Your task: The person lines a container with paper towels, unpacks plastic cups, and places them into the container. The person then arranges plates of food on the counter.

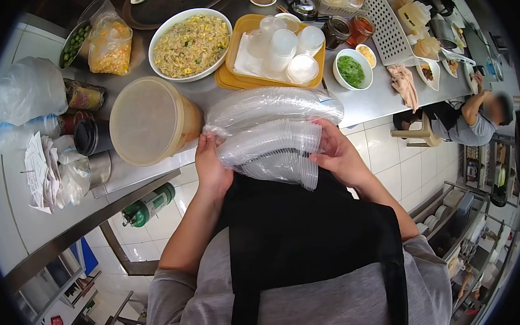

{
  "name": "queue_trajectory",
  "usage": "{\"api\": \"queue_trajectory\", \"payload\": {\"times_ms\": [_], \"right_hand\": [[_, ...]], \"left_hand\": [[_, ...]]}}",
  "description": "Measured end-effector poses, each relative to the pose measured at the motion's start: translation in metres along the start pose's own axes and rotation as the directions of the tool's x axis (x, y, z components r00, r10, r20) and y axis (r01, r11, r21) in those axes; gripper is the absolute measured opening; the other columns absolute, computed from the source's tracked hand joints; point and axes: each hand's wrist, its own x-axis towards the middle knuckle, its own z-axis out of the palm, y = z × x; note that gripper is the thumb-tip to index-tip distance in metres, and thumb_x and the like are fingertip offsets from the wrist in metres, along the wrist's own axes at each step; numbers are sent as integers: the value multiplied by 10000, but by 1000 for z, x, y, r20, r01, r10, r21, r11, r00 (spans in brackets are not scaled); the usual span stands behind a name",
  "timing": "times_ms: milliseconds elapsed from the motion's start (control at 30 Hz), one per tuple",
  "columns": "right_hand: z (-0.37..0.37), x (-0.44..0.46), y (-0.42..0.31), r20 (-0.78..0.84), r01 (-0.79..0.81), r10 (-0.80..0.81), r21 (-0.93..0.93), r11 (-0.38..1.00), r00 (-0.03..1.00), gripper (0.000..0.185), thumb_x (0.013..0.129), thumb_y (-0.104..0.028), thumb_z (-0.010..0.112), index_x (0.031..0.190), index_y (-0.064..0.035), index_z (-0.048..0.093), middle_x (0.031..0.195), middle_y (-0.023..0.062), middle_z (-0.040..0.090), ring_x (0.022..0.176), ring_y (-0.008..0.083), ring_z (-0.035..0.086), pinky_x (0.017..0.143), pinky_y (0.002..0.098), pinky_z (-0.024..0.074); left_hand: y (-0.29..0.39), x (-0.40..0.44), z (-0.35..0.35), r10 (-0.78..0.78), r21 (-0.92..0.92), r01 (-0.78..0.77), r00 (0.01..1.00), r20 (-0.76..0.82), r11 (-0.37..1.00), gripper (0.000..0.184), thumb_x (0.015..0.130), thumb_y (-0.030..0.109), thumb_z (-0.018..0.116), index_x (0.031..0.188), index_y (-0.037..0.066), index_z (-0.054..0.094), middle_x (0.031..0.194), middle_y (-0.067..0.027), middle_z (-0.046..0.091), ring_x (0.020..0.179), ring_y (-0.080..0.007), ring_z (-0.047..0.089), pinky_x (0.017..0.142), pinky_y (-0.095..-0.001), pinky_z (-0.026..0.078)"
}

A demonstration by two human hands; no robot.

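Before my apron, a curved stack of clear plastic lids point(271, 147) is held between my two hands. My left hand point(211, 162) grips its left end, fingers curled round it. At the other end my right hand point(337, 149) has thumb and fingers closed on the rims. Just behind lies a second sleeve of lids point(274, 106), wrapped in clear film, on the counter edge. Left of my left hand stands a large round tub point(146, 121) with a translucent lid. A yellow tray point(239, 37) behind the sleeves carries several translucent cups point(283, 43).
A white bowl of fried rice point(190, 45) stands at the back, beside a bag of chopped food point(110, 44). To the right are a bowl of greens point(350, 69), sauce jars point(360, 29), a cloth point(404, 84) and a white basket point(385, 23). Another person point(469, 116) sits far right.
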Motion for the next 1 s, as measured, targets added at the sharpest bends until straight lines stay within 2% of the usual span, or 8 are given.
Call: {"api": "queue_trajectory", "payload": {"times_ms": [200, 267, 300, 333, 567, 667, 733, 1000], "right_hand": [[-21, 13, -26, 204, -34, 77, -205, 978, 976, 381, 867, -27, 637, 1202, -48, 457, 1211, 57, 541, 1141, 152, 509, 929, 300, 454], [-22, 18, -28, 175, -106, 111, -41, 994, 978, 305, 900, -92, 616, 1168, -46, 477, 1200, 63, 555, 1119, 155, 524, 924, 300, 457], [-24, 21, -30, 158, -171, 151, 123, 978, 976, 251, 933, -157, 594, 1134, -43, 497, 1189, 69, 569, 1097, 158, 540, 919, 301, 460], [-29, 22, -31, 192, -206, 184, 103, 973, 964, 227, 971, -237, 536, 1086, -41, 525, 1228, 88, 560, 1093, 161, 545, 940, 318, 453], [-10, 16, -35, 90, -258, 245, 196, 946, 965, 274, 963, -203, 515, 1174, -29, 523, 1245, 100, 541, 1141, 169, 516, 973, 352, 435], [-10, 19, -29, 136, -327, 302, 244, 913, 944, 350, 940, -213, 508, 1218, -1, 500, 1305, 104, 499, 1164, 191, 506, 998, 373, 418], [-12, 26, -27, 205, -351, 305, 249, 903, 930, 439, 883, -216, 521, 1242, 31, 475, 1373, 118, 451, 1196, 220, 488, 1025, 394, 395], [-27, 49, -20, 524, -433, 213, 343, 834, 824, 661, 771, -219, 576, 1377, -23, 397, 1406, 159, 418, 1159, 260, 519, 899, 380, 493]], "left_hand": [[-19, 19, -4, 19, -98, -23, 999, -40, 995, 324, 1025, 260, 387, 1271, 51, 411, 1222, -126, 512, 1107, -288, 543, 940, -461, 474], [-21, 21, -3, 52, -74, -52, 999, 0, 996, 396, 1033, 299, 339, 1339, 50, 368, 1309, -160, 472, 1172, -349, 520, 973, -521, 458], [-20, 18, 1, 39, -123, -38, 999, 9, 992, 396, 1033, 318, 346, 1316, 44, 386, 1293, -145, 486, 1156, -313, 526, 971, -487, 461], [-18, 14, 6, 27, -172, -24, 1000, 16, 985, 400, 1032, 337, 352, 1292, 38, 405, 1278, -130, 501, 1141, -278, 532, 970, -454, 463], [3, -19, 27, -24, -156, 28, 999, 30, 987, 456, 1019, 394, 369, 1310, 45, 399, 1308, -127, 488, 1165, -287, 520, 1005, -435, 431], [3, -33, 31, -72, -5, 72, 997, 17, 997, 363, 1001, 317, 463, 1256, 60, 449, 1254, -107, 525, 1134, -241, 531, 979, -414, 434], [-1, -32, 25, 8, 173, -19, 998, 64, 985, 249, 959, 211, 570, 1157, 79, 499, 1155, -80, 570, 1035, -180, 567, 885, -369, 480], [3, -21, 17, 128, 33, -129, 991, 34, 991, 156, 939, 88, 585, 1069, 92, 499, 1057, -50, 601, 925, -139, 607, 814, -289, 524]]}}
